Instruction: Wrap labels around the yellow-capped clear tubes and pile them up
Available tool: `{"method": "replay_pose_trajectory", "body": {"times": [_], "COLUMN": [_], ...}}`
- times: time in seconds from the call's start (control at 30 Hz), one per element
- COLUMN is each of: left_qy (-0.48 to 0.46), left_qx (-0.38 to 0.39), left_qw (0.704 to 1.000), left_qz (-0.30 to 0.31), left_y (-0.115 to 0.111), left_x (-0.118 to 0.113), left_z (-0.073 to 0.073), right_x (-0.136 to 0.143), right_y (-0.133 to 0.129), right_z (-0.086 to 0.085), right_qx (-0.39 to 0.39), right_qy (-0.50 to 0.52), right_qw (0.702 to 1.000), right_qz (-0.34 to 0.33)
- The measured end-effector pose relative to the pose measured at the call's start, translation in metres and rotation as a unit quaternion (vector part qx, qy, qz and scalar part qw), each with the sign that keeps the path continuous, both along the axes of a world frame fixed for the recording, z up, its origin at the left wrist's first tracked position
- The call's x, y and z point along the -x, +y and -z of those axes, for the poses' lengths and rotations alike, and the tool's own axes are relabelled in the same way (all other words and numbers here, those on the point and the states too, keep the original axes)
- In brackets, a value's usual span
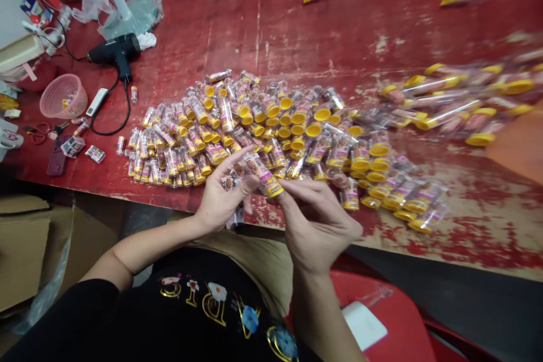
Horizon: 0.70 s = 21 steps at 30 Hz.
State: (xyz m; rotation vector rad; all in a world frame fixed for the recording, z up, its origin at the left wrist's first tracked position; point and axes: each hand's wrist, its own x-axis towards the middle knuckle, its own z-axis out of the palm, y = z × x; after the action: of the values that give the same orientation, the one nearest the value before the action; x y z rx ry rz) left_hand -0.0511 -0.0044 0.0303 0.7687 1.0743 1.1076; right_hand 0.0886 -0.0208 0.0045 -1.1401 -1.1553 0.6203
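1. Both hands meet at the near edge of a worn red table, holding one small clear bottle with a yellow cap at its lower right end. The bottle lies tilted, just at 6 o'clock of a big heap of bottles.
2. The left hand has its fingers curled narrowly around the bottle's upper end; it also seems to pinch a small printed label against the palm.
3. The right hand holds the capped end, fingertips closed lightly on it from below.
4. Judged from this, the step in hand looks like dressing the bottle with a label or sleeve. The next move would call for a steady grip and careful lining-up, since the plastic looks slick.
5. The heap is glossy clear plastic tubes with picture labels and round yellow caps, lying every way.
6. At 10 o'clock lies a black heat gun with a looping cord; at 9 o'clock a pink mesh basket.
7. At 2 o'clock more bottles are blurred. The tabletop's red paint is chipped and scratched.
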Motion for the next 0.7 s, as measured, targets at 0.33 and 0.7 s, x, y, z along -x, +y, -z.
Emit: {"method": "replay_pose_trajectory", "body": {"times": [0.33, 0.7], "left_qy": [-0.038, -0.035], "left_qx": [0.068, 0.127], "left_qw": [0.992, 0.986], "left_qz": [-0.103, -0.1], "left_y": [0.014, 0.03], "left_x": [0.02, 0.025], "left_z": [-0.002, -0.017], "right_x": [0.007, -0.157], "right_y": [0.116, 0.254], "right_z": [0.004, 0.021], "right_qx": [-0.079, 0.252], "right_qy": [-0.127, -0.312], "right_qw": [0.987, 0.901], "right_qz": [0.066, 0.165]}}
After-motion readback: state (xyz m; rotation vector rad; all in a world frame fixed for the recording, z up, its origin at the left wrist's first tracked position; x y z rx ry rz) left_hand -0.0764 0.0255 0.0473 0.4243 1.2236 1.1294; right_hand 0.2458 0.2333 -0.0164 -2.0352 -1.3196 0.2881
